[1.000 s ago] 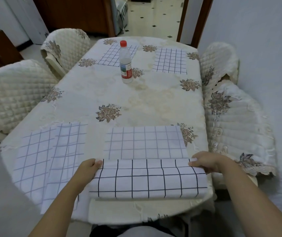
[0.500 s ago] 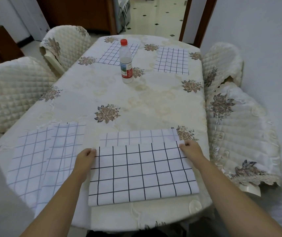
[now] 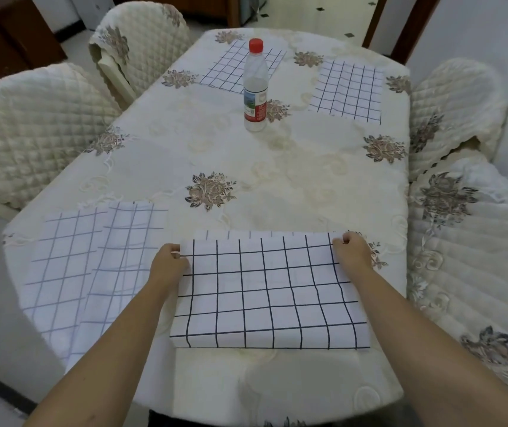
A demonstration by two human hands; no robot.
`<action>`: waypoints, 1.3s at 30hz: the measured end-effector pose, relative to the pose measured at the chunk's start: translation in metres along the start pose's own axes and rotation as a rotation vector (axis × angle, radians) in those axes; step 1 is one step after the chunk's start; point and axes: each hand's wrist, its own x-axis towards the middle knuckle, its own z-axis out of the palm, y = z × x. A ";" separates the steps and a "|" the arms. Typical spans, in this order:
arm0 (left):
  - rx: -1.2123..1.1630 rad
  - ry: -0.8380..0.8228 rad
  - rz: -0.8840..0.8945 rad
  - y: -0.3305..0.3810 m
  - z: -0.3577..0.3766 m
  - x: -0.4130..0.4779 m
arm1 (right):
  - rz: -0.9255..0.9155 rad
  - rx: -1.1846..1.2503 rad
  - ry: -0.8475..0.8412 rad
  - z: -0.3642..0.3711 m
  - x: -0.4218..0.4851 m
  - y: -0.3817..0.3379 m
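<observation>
Pinching folded checked cloth [image 3: 269, 291] far corners, left hand [image 3: 168, 263], right hand [image 3: 352, 252]

Between the hands [image 3: 260, 257], the checked cloth [image 3: 269, 291] looks thin, smooth and matt. Beyond them, the counter's embroidered cover [image 3: 246, 161] is satiny; the bottle [image 3: 255, 87] is clear glossy plastic.

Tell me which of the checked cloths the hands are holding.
The nearest checked cloth, with the darkest grid: the left hand and the right hand pinch its far corners.
</observation>
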 end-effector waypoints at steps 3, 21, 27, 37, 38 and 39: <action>0.019 0.028 0.022 0.001 0.003 0.008 | 0.021 -0.023 0.014 0.004 0.006 0.000; 0.291 0.233 0.305 0.003 0.029 -0.025 | -0.288 -0.231 0.303 0.024 -0.033 0.002; 0.479 -0.076 0.777 -0.022 0.081 -0.083 | -0.651 -0.294 0.154 0.066 -0.101 0.016; 0.864 -0.213 0.872 -0.068 0.106 -0.104 | -0.730 -0.651 -0.005 0.098 -0.137 0.053; 0.865 -0.173 0.864 -0.069 0.105 -0.103 | -0.729 -0.657 0.010 0.097 -0.137 0.058; 0.871 -0.136 0.850 -0.070 0.104 -0.101 | -0.728 -0.660 0.019 0.096 -0.136 0.063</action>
